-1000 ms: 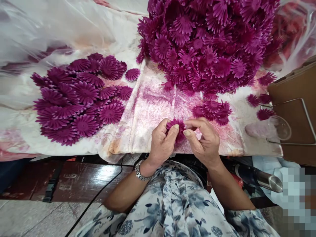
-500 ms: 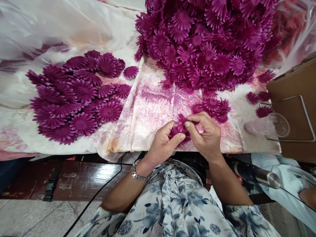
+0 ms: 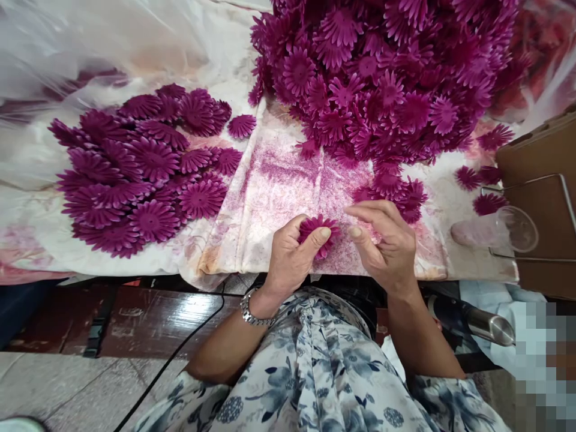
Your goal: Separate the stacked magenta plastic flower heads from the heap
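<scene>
White glare on glossy wood [image 3: 150,321]

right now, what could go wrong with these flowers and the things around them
The left hand has its thumb on a purple flower, so petals might bend or crease.
The large heap is piled up, so loose flowers could slide onto the small cluster in front.
The clear cup could be knocked if the right hand swings outward.
</scene>
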{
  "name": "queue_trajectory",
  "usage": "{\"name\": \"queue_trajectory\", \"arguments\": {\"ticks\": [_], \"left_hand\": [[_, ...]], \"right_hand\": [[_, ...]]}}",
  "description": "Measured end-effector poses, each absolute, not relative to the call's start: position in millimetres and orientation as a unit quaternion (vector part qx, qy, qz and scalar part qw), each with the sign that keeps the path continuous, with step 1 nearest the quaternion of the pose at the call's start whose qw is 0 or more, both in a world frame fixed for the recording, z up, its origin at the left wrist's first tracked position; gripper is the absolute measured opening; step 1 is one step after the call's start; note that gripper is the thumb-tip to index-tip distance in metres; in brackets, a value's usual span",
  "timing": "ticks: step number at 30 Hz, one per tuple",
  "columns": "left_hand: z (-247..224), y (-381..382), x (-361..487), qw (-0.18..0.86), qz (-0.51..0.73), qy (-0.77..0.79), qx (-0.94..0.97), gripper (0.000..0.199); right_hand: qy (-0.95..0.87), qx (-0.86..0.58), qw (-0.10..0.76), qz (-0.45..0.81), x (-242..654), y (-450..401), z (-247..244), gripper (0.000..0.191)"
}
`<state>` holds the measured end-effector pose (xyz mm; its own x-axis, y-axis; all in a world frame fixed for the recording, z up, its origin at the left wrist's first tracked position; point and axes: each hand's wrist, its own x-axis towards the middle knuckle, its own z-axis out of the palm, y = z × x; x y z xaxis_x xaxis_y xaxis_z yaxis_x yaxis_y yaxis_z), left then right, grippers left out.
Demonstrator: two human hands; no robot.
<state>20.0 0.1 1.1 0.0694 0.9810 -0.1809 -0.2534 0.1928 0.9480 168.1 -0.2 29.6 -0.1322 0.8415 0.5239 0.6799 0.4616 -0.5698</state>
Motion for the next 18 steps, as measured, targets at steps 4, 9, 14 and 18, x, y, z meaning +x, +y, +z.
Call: {"name": "queue_trajectory", "arguments": {"ticks": [4,9,14,18], "left_hand": [[1.9,0.4,23.0,0.589,0.496,0.476,0.424,0.041],[5.1,-2.0,19.3,0.648,0.46,0.43,0.43,0.041],[7.9,-2.9,12.1,0.653,0.447,0.425,0.44,0.029],[5.2,0.7,16.5,0.629,0.491,0.454,0.398,0.026]], "right_hand": [[-0.746,-0.478,0.417,0.204,157.7,-3.5,29.9,0.013],[-0.704,-0.471,0.452,0.28,158.5,0.4,24.2,0.012],[-0.668,-0.597,0.442,0.043,193.5,16.9,23.4,0.013],[-0.66,-0.647,0.371,-0.096,214.4,24.1,30.5,0.026]]}}
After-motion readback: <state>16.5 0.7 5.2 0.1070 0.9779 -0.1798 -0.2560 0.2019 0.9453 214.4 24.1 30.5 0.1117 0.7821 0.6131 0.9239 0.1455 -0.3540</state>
